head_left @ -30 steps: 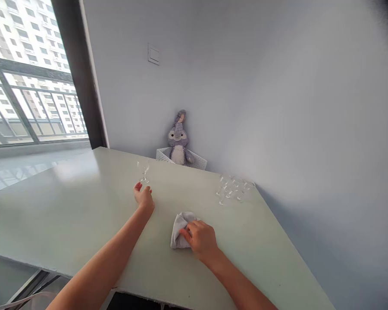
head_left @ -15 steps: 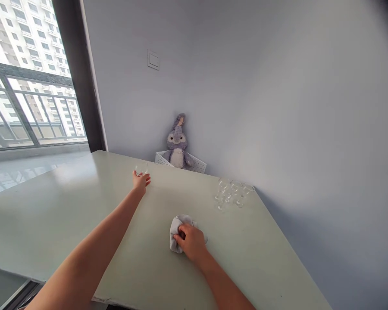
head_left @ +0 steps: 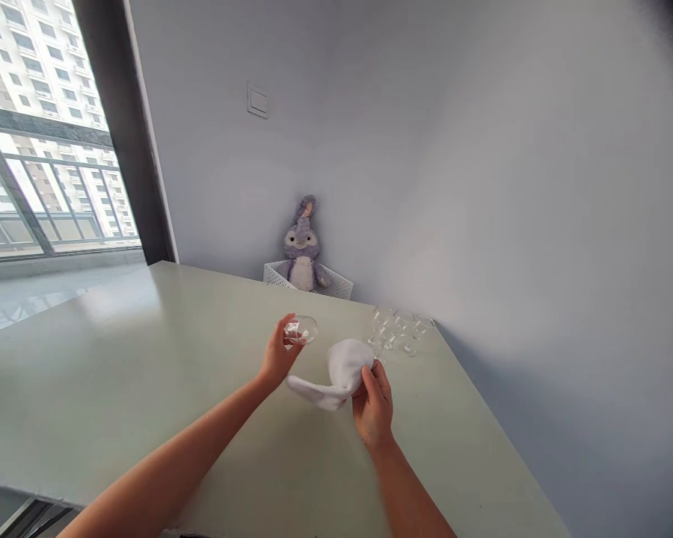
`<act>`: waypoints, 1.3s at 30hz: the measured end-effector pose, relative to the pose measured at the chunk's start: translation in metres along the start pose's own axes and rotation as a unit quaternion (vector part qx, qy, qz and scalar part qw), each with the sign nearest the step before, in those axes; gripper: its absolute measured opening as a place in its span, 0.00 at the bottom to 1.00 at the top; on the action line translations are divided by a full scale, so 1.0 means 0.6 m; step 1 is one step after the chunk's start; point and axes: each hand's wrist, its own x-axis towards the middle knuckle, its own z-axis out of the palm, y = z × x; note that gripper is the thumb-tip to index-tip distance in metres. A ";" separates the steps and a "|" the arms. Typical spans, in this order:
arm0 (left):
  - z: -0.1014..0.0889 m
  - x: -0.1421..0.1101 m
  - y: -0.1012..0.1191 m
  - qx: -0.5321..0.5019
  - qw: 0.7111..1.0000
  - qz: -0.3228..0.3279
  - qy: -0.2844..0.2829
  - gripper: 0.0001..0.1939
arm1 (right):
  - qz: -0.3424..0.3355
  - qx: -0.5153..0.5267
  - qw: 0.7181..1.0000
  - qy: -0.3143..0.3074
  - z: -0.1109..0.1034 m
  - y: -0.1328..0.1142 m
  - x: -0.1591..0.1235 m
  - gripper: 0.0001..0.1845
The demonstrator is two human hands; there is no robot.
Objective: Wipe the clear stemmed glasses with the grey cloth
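Observation:
My left hand (head_left: 280, 355) is closed around a small clear glass (head_left: 303, 329), held tilted above the table with its round rim towards the right. In my right hand (head_left: 375, 403) a white cloth (head_left: 345, 370) is pinched between thumb and fingers. The cloth is lifted off the table, and one end of it droops left below the glass. A gap shows between cloth and glass. Behind my right hand several clear stemmed glasses (head_left: 404, 325) stand in a group, partly hidden by the cloth and fingers.
The pale green table (head_left: 213, 321) meets the wall at the right and back. Past its far edge a purple plush rabbit (head_left: 303, 258) sits in a white perforated basket (head_left: 336, 282). A window (head_left: 50, 172) is at the left.
My left hand has brought the glass from the far side of the table nearer and to the right. My right hand has lifted the cloth off the table and moved it right and away.

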 end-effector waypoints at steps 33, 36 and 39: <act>0.018 -0.049 0.000 0.030 0.977 0.117 -0.173 0.15 | 0.221 -0.002 0.959 -0.179 0.001 0.040 0.000 0.26; 0.017 -0.048 0.003 -0.007 0.977 0.034 -0.211 0.15 | 0.143 -0.149 0.962 -0.177 0.007 0.055 -0.008 0.23; 0.019 -0.056 0.014 -0.046 0.975 -0.015 -0.219 0.16 | 0.116 -0.172 0.970 -0.129 0.012 0.059 -0.009 0.18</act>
